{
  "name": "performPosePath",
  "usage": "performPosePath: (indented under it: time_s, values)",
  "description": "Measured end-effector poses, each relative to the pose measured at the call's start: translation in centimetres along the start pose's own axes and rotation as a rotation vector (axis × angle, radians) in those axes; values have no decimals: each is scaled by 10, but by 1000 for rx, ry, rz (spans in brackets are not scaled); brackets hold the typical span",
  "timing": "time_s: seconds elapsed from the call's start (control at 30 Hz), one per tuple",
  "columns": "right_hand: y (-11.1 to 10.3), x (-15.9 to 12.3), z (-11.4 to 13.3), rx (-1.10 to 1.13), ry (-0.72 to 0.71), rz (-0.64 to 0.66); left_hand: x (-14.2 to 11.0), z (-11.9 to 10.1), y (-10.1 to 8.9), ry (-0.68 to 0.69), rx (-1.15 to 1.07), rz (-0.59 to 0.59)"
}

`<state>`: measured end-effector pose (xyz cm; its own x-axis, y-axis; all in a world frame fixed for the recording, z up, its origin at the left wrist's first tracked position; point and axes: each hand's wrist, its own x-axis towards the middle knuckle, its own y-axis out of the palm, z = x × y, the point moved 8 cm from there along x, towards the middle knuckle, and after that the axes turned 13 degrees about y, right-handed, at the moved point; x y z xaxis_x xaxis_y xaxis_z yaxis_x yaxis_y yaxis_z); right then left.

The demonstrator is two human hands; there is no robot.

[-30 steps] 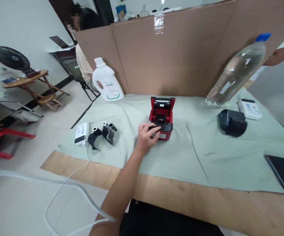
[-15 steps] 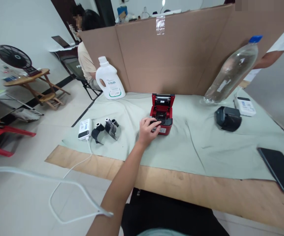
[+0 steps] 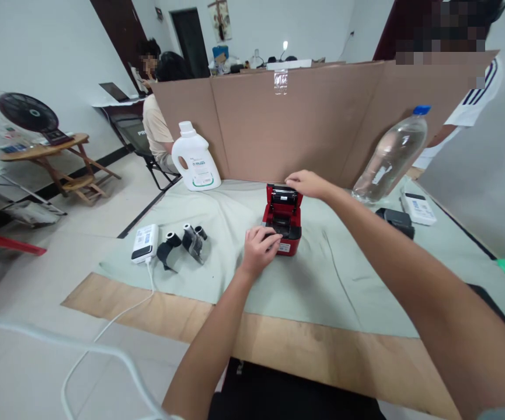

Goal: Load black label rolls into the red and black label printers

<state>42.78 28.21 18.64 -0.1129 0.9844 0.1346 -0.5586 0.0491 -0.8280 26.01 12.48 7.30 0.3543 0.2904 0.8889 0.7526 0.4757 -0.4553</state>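
A small red and black label printer [image 3: 296, 238] stands on the pale green cloth with its lid [image 3: 282, 197] raised. My left hand [image 3: 260, 251] holds the printer at its front left, fingers bent over the near edge. At the top of the lid, my right hand [image 3: 307, 184] has its fingers together on the upper right corner; the fingertips are partly behind it. Inside the open body it looks dark, and I cannot make out the contents. Left of the printer lie dark ribbon rolls [image 3: 193, 242], partly unwound.
A white power bank [image 3: 145, 244] with a cable lies at the left. A white jug [image 3: 196, 160] and a clear bottle [image 3: 390, 157] stand before the cardboard screen [image 3: 291, 125]. A black device [image 3: 396, 221] and another white power bank [image 3: 418, 207] lie right. People are beyond the screen.
My right hand has come in from the right and reached the printer's raised lid. The left hand stays at the printer's front. The camera view has tilted upward.
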Motion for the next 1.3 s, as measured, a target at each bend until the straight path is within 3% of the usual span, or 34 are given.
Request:
performPosePath:
  time_s: [0.1,0.3,0.47,0.67,0.97,1.13,1.3]
  values:
    - [24,-6,-13,-7,41,6,1,-3,-1,9,-1,-8]
    - [62,-52,-17,140,-54,119,5,-6,-5,21,-5,-32]
    - [81,-67,-60,304,290,-6,5,-7,-5,25,-8,-8]
    - [121,-80,-82,1012,503,64,6,-4,-4,2,9,1]
    - [135,-94,-91,1225,599,113,-6,7,3,-104,-4,28]
    - [137,-95,-92,1224,562,115,-13,31,3,-277,-41,9]
    - [142,-94,-97,1231,511,114,-14,41,6,-330,-54,-16]
